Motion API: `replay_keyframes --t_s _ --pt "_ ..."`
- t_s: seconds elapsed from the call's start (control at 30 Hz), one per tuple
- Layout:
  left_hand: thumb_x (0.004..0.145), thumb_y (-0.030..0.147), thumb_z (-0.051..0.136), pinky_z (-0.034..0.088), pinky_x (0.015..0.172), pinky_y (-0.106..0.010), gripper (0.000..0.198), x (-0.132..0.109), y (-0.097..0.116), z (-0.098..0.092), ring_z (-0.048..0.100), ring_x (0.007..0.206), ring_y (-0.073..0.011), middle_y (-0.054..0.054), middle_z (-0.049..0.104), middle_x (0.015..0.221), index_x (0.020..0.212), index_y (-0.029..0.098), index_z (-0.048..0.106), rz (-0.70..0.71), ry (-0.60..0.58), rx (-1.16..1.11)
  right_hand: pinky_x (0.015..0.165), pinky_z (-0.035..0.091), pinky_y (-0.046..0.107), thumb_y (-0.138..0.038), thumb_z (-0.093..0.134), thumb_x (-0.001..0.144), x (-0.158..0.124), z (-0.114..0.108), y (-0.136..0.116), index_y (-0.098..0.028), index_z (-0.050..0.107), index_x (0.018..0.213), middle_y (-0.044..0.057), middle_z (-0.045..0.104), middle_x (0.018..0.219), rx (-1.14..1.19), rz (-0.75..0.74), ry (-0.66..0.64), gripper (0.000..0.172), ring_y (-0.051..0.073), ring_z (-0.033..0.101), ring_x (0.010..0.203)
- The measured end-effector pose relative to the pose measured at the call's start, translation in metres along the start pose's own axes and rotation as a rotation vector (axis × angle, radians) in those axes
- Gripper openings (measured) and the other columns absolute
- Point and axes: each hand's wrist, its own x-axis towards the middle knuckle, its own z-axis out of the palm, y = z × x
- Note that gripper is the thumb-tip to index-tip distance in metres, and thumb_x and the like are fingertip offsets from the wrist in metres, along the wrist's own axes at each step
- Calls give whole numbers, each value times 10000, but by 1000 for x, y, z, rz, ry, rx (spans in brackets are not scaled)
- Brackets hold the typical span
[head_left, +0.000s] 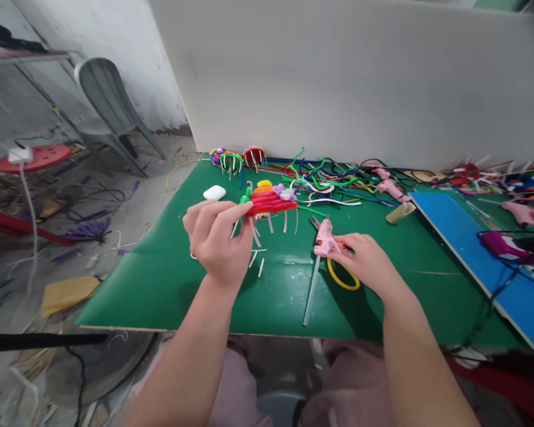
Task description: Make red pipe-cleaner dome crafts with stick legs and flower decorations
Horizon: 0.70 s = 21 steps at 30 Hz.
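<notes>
Raised over the table, my left hand (220, 237) pinches a pipe-cleaner craft (273, 203) by its left end. The craft has red rows with yellow, purple and green fuzzy pieces on top, and pale strips hang below it. To the right, my right hand (365, 258) is closed around the handle of a pink glue gun (326, 239). A clear glue stick (311, 293) juts from the gun's back end toward me. Beneath that hand lies a pair of scissors with yellow handles (345, 281), partly hidden by the gun.
Several loose pipe cleaners (320, 178) lie along the back of the green table (160, 284). Two finished-looking fuzzy pieces, one a red dome (254, 156), stand at the back left. A white rounded object (214, 193) is left of my hand. A blue board (471, 255) with cables crossing it lies right.
</notes>
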Motion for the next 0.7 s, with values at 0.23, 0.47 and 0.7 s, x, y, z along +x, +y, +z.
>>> replay_keyframes --t_s 0.23,0.47,0.7 --pt "688 97 678 433 703 -319 193 -1 14 2 557 739 -150 -6 628 742 828 223 639 -4 -38 -51 817 448 423 -371 622 757 -7 30 24 -159 583 1154 145 608 1107 -155 91 -27 452 311 533 1050" --pt "702 119 671 436 698 -318 147 -2 15 2 567 737 -149 -8 631 736 808 216 640 -11 -59 -40 804 452 427 -340 567 790 -5 18 24 -174 573 1062 121 612 1034 56 204 -8 319 283 561 969" --pt "717 135 664 431 705 -317 126 -6 13 4 567 747 -148 -10 626 741 808 216 633 -22 -74 -44 593 462 286 -388 695 668 -7 -6 25 -213 477 995 9 603 822 768 458 349 431 153 575 665"
